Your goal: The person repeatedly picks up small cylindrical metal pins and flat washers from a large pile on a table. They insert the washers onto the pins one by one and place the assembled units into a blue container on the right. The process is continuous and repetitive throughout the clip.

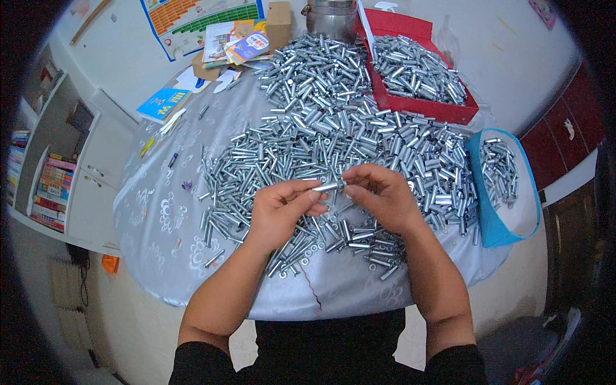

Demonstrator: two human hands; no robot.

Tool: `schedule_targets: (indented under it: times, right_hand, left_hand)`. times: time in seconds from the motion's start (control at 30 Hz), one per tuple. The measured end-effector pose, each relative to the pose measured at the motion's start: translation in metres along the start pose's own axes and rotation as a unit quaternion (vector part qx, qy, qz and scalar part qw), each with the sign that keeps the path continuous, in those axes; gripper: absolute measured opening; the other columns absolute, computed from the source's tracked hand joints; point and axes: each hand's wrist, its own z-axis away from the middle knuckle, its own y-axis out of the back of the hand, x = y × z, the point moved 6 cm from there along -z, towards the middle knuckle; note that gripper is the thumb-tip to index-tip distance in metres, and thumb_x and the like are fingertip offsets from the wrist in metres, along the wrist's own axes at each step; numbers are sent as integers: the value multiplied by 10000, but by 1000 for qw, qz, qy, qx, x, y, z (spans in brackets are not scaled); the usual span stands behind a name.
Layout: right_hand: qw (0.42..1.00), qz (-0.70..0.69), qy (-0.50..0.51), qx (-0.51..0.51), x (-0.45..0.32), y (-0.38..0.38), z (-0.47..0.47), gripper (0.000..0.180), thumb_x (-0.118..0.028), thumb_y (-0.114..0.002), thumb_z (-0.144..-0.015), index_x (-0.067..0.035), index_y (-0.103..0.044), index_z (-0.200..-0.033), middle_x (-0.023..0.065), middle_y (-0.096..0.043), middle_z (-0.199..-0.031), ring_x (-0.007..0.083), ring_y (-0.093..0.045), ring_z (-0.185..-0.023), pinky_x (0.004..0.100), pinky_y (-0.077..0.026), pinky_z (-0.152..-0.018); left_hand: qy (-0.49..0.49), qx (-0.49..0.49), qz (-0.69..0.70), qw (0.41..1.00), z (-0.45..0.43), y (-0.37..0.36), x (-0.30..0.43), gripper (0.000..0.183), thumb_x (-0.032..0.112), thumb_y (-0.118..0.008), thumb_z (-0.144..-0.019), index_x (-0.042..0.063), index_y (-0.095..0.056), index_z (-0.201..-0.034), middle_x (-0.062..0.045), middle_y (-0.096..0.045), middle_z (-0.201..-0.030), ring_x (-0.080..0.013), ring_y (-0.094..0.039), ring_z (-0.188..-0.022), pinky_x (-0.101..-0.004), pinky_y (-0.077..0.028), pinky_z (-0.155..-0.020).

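Observation:
Over the pile of metal hardware, my left hand (284, 204) pinches a shiny metal sleeve (327, 186) between thumb and fingers. The sleeve lies nearly level and points to the right. My right hand (382, 192) has thumb and forefinger at its right end, around a small metal piece (341, 184) that may be a washer or nut. Beneath both hands spread loose bolts (293, 243), sleeves (315, 115) and flat washers (314, 248). A small group of sleeves with bolts in them (375, 243) lies just below my right hand.
A red box (433, 113) and a blue-rimmed fabric bin (498, 236) hold more hardware on the right. A steel pot (332, 21), a stack of booklets (236, 45) and a blue book (163, 103) stand or lie farther back. A silvery patterned tablecloth (159, 250) covers the round table.

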Motion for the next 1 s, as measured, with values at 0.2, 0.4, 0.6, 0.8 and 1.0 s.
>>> schedule_targets:
  times: [0.2,0.4,0.6,0.8,1.0]
  right_hand:
    - [1000,21,12,15,-4,-1,0,162,-173,-634,-874,-28,-659,-941,34,-631,-764,92,-554,-668,254,-449,-603]
    - [995,74,-1,71,-3,5,-3,186,-190,-618,-883,-7,-644,-910,46,-623,-751,100,-552,-644,260,-432,-582]
    - [997,-82,1,-12,-25,3,0,206,-113,-671,-844,-2,-634,-1014,24,-644,-802,72,-578,-701,217,-465,-617]
    - [997,-23,-60,-53,-62,6,-5,188,-162,-645,-873,14,-647,-939,43,-652,-756,99,-603,-649,239,-493,-581]
    - [991,20,-103,-80,-52,6,-21,293,-268,-573,-928,1,-660,-853,31,-628,-695,91,-563,-575,233,-456,-523]
  left_hand:
    - [6,-8,-4,1000,-4,-2,7,226,31,-575,-890,-67,-620,-1089,-148,-682,-932,-197,-679,-775,-291,-569,-702]
    - [20,-11,5,1000,-4,-9,8,240,59,-586,-893,-68,-614,-1095,-150,-681,-936,-194,-679,-762,-294,-571,-698]
    - [31,-13,-8,999,-2,-13,29,252,78,-595,-890,-61,-612,-1100,-142,-681,-919,-190,-676,-767,-296,-572,-688]
    - [30,6,-4,1000,-4,-13,48,236,73,-599,-884,-56,-621,-1081,-138,-682,-903,-189,-678,-759,-296,-573,-682]
    - [8,8,-16,1000,-10,-10,60,225,51,-596,-885,-77,-620,-1069,-145,-679,-919,-189,-682,-764,-274,-566,-680]
